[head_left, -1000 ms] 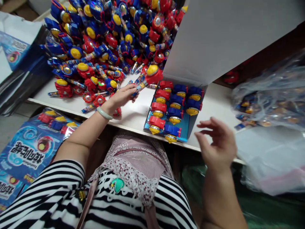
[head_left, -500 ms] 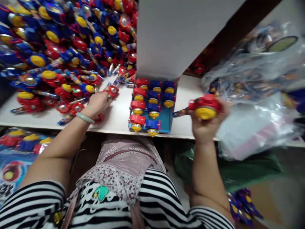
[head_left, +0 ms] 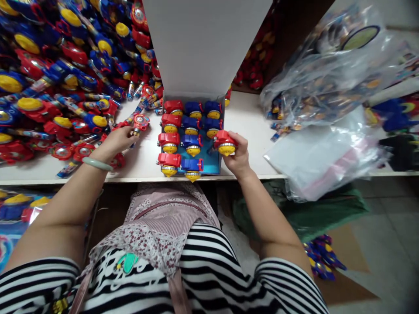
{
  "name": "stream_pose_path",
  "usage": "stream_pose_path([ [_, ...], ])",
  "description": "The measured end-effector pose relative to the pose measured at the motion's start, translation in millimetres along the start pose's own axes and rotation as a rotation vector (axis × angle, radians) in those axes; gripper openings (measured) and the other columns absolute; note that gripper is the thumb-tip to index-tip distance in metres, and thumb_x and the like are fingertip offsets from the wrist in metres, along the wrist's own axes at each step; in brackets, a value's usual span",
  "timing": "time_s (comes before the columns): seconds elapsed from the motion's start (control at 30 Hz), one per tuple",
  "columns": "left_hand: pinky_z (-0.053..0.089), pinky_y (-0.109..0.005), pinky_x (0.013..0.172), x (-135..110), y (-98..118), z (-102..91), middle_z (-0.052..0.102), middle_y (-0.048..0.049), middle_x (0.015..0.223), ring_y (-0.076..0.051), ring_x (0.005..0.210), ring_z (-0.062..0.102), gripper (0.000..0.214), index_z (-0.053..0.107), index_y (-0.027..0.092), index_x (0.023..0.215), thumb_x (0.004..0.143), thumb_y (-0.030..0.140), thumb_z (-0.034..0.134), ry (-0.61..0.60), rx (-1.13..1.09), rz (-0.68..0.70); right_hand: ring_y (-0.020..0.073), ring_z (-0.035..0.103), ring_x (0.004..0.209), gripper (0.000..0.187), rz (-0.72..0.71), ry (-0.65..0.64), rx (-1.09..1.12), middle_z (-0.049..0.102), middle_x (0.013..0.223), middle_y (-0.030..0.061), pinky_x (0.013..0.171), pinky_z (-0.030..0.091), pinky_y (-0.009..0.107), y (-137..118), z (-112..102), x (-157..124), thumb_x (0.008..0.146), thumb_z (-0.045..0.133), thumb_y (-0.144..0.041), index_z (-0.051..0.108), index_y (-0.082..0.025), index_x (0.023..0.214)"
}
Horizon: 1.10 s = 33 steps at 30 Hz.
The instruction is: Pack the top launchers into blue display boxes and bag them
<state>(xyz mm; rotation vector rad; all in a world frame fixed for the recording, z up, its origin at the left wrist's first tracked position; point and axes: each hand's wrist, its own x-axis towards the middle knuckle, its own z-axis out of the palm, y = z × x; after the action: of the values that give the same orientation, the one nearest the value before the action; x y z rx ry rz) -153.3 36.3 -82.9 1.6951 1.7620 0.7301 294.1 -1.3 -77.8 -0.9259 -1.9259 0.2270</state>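
My right hand (head_left: 240,157) grips a red-and-yellow toy spinning top (head_left: 226,143) at the right side of the open display box (head_left: 212,162). Inside the box, red toys (head_left: 168,143) fill the left column. Blue toys (head_left: 192,144) stand beside them in the middle and at the back right, yellow tips facing me. Part of the blue box floor shows at the front right. On the left, my left hand (head_left: 116,141) has its fingers closed on the end of a red toy with a round printed face (head_left: 141,123), lying by the pile.
A large heap of red and blue toys (head_left: 65,87) covers the table's left. The box's white lid (head_left: 209,52) stands up at the back. Clear plastic bags (head_left: 327,148) lie on the right, and green sacking (head_left: 314,213) hangs below the table edge (head_left: 258,176).
My right hand has brought the red toy leftward from beside the box to its right column. My left hand stays by the pile at the red toy. The view has shifted right.
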Motion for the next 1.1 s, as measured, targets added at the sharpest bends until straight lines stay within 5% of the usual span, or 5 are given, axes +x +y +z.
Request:
stream_pose_path([
  [0.27,0.055,-0.038,0.078,-5,-28,-1.4,0.062,0.0118,0.059,-0.011,0.061,0.052,0.036,0.072,0.039,0.103,0.07,0.044,0.085,0.173,-0.539,0.343,0.0244,0.067,0.113,0.057,0.022,-0.108,0.064,0.063,0.128,0.0087,0.096,0.057,0.041,9,5,0,0.09,0.064,-0.04,0.042,-0.03,0.142],
  [0.43,0.059,-0.039,0.071,-31,29,0.7,0.073,0.0084,0.075,-0.013,0.06,0.055,0.042,0.071,0.043,0.115,0.075,0.038,0.082,0.234,-0.68,0.485,0.035,0.056,0.126,0.056,0.093,-0.197,-0.166,0.058,0.132,0.0127,0.109,0.044,0.061,-4,0,6,0.086,0.066,-0.041,0.051,-0.03,0.14],
  [0.53,0.056,-0.031,0.059,-55,92,4.5,0.076,0.0011,0.097,-0.01,0.055,0.054,0.048,0.067,0.037,0.128,0.082,0.031,0.079,0.051,-0.684,0.563,0.0408,0.043,0.14,0.083,0.1,-0.184,-0.198,0.041,0.15,0.0132,0.114,0.037,0.066,-39,-26,28,0.077,0.076,-0.06,0.042,-0.034,0.148],
  [0.77,0.056,-0.025,0.068,-78,211,31.7,0.07,-0.0064,0.109,-0.013,0.076,0.066,0.052,0.055,0.025,0.139,0.091,0.036,0.071,-0.192,-0.333,0.853,0.0339,0.042,0.145,0.102,0.177,0.152,0.27,0.036,0.153,0.0084,0.101,0.058,0.046,-128,-37,71,0.073,0.067,-0.08,0.02,-0.039,0.153],
  [1.1,0.051,-0.034,0.084,-85,205,39.5,0.066,-0.0136,0.11,-0.023,0.097,0.061,0.032,0.063,0.015,0.117,0.098,0.041,0.058,-0.192,0.338,1.042,0.0285,0.063,0.123,0.097,0.45,0.272,0.394,0.049,0.146,0.0092,0.099,0.059,0.05,-76,-50,-10,0.076,0.077,-0.061,0.022,-0.039,0.153],
])
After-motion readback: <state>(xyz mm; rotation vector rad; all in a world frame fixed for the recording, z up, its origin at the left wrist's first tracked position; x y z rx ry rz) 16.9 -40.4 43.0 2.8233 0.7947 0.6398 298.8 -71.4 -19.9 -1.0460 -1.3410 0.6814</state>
